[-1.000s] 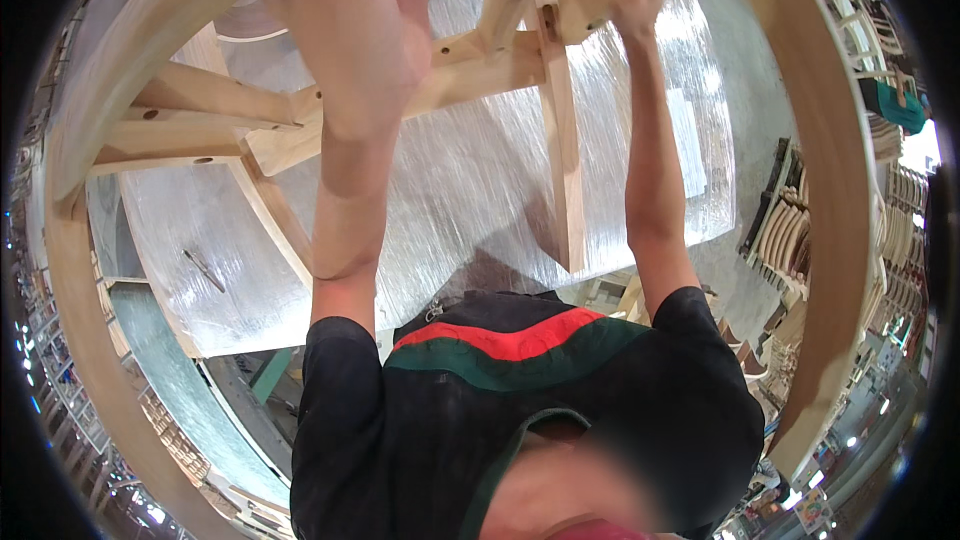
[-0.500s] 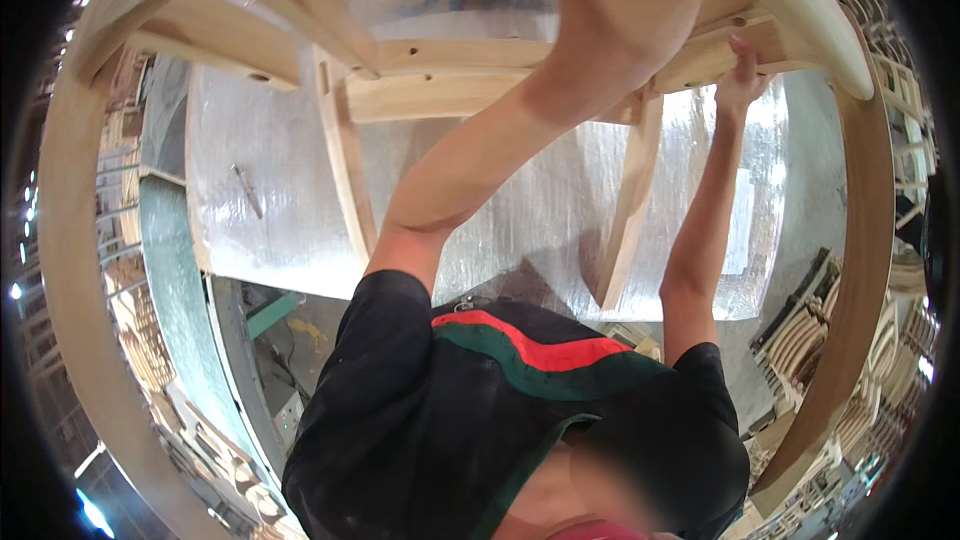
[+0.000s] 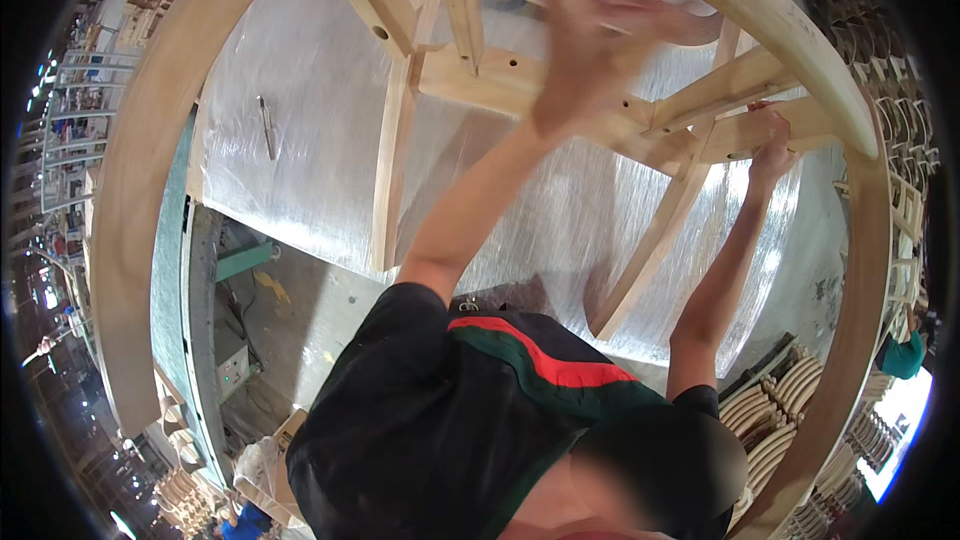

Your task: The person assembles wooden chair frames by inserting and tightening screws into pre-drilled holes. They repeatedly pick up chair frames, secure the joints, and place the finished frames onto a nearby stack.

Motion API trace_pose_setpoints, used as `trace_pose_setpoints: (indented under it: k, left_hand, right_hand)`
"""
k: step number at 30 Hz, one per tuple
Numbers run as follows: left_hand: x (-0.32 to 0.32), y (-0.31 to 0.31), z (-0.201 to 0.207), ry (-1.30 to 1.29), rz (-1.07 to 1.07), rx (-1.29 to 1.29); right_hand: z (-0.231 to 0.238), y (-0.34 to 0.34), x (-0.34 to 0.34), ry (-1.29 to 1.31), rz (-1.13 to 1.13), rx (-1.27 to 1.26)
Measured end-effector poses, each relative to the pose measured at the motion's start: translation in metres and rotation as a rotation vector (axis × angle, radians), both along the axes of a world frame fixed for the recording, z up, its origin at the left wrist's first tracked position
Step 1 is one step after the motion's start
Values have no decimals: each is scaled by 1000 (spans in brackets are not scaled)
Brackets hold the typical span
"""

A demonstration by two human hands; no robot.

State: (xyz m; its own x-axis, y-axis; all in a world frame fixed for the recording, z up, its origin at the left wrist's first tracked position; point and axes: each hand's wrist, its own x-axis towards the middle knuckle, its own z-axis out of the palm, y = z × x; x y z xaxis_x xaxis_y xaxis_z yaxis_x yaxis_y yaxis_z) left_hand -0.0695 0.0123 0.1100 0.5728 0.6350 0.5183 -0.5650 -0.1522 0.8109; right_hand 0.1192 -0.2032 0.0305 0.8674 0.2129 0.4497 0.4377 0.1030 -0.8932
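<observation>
Head view, and the right hand (image 3: 770, 145) is out between two and three o'clock, grip closed on a short wooden rail (image 3: 738, 135), fingers wrapped over it! Up at one o'clock it's the left hand (image 3: 605, 45), a pale smear reaching across the wood; too blurred to tell whether that grip is open or closed, or whether it touches anything.

And that rail belongs to the frame (image 3: 480, 85), pale wood all through, filling the upper half and curving round both flanks. Its crossbar runs from eleven o'clock to two, just below the left hand, dotted with dark holes. Two posts drop from it, one (image 3: 392, 190) at ten o'clock, the other (image 3: 648, 255) near four, slanting. Broad curved bands sweep down the sides, one (image 3: 130, 230) at nine o'clock, one (image 3: 866, 240) at three.

Beneath it all, the counter (image 3: 320, 150), shiny under clear film! A thin tool (image 3: 265, 127) lies on it at ten o'clock, well apart from both hands. Six o'clock is all black shirt (image 3: 400, 410), red and green stripes across it.

Further out: bare floor (image 3: 325, 315) at eight, a control box (image 3: 233, 365) just beyond, stacked curved parts (image 3: 785, 395) at four, and a green-clad co-worker (image 3: 903, 355) past three.
</observation>
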Motion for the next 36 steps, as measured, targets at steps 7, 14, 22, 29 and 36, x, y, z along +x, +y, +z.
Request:
trace_pose_setpoints:
  k: [7,14,22,29,36]
  left_hand:
    - [-106,173,-80,105,943,368]
    - [-93,233,-115,172,215,168]
    - [-119,249,-145,573,345,293]
    - [-468,467,-325,1765,1044,985]
    - [-513,422,-365,1749,1065,400]
  right_hand:
    - [6,3,-10,-62,-49,13]
    - [3,-2,11,26,70,-113]
    - [-15,-9,8,37,15,-110]
    - [-17,-6,19,41,8,-154]
    - [-31,21,29,-102,-30,-82]
